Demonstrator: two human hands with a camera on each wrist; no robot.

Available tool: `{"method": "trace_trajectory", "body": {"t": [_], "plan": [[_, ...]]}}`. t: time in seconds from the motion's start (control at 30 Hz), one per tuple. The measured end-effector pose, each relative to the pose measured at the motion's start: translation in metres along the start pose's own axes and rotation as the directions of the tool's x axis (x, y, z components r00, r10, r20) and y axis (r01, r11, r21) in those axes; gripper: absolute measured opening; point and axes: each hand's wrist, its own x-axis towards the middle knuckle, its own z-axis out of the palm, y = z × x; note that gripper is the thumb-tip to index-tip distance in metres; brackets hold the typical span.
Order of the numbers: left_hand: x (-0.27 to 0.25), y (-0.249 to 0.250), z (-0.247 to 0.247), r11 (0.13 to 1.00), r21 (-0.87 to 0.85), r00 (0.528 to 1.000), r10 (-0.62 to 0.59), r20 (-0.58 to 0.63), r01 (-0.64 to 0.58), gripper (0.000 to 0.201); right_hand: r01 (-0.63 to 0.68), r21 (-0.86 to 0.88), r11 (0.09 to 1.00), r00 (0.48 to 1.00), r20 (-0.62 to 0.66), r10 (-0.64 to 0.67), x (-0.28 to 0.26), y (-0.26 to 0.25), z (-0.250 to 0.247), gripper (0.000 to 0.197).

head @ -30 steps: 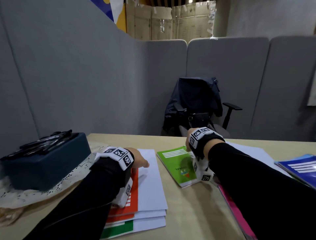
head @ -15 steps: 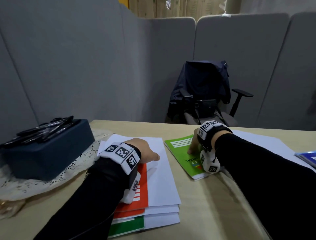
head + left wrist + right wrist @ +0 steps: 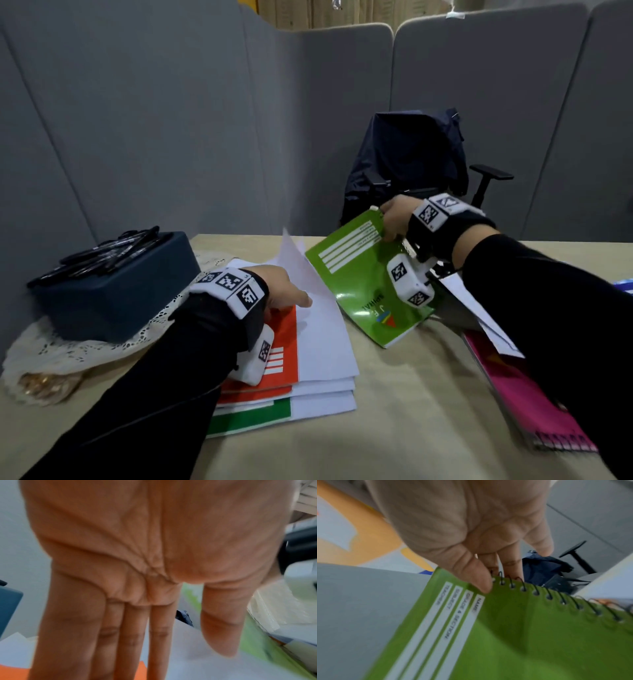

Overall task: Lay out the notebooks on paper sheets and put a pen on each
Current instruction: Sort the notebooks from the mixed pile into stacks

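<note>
My right hand (image 3: 394,219) grips the green spiral notebook (image 3: 359,284) at its far corner, thumb on the cover (image 3: 513,635), fingers (image 3: 511,563) behind the spiral. The notebook hangs tilted, its near edge low over the table. My left hand (image 3: 289,294) rests with straight fingers (image 3: 133,635) on a stack of white sheets (image 3: 325,342) and orange notebooks (image 3: 281,356). The top sheet's (image 3: 296,257) far edge stands up. Black pens (image 3: 102,253) lie on a dark blue box (image 3: 113,294) at the left. A pink spiral notebook (image 3: 524,404) lies at the right under my right arm.
A white sheet (image 3: 479,308) lies under my right wrist. A lace doily (image 3: 68,346) lies beneath the box. A blue notebook (image 3: 623,284) peeks in at the right edge. An office chair with a dark jacket (image 3: 407,161) stands beyond the table. Grey partitions (image 3: 171,120) enclose it.
My right hand has lifted the green notebook off the table and tilted it up. The far edge of the top sheet by my left hand has risen.
</note>
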Motion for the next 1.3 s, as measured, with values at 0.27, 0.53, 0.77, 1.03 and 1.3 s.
{"method": "trace_trajectory", "body": {"t": [0.27,0.53,0.77,1.03,1.3], "plan": [[-0.017,0.003,0.012,0.988,-0.155,1.0,0.007,0.007,-0.006,0.035,0.405,0.181,0.896,0.856,-0.421,-0.301,-0.057,-0.05,-0.042,0.039],[-0.022,-0.026,-0.012,0.903,-0.429,0.984,-0.064,-0.168,-0.015,0.022,0.598,-0.49,0.635,0.771,0.135,-0.622,-0.104,-0.071,0.019,0.023],[-0.033,-0.019,-0.006,0.927,-0.372,0.987,-0.018,-0.158,-0.042,0.023,0.573,-0.242,0.783,0.815,0.271,-0.513,-0.109,-0.057,0.034,0.065],[-0.055,0.079,-0.004,0.966,0.034,0.933,0.255,-0.254,-0.255,0.023,0.075,-0.476,0.876,0.994,0.106,-0.028,-0.081,0.025,-0.015,0.032],[-0.008,0.125,0.054,0.948,0.24,0.972,0.228,-0.049,-0.21,0.033,-0.194,-0.703,0.684,0.948,0.046,0.315,-0.071,0.097,-0.023,0.055]]}}
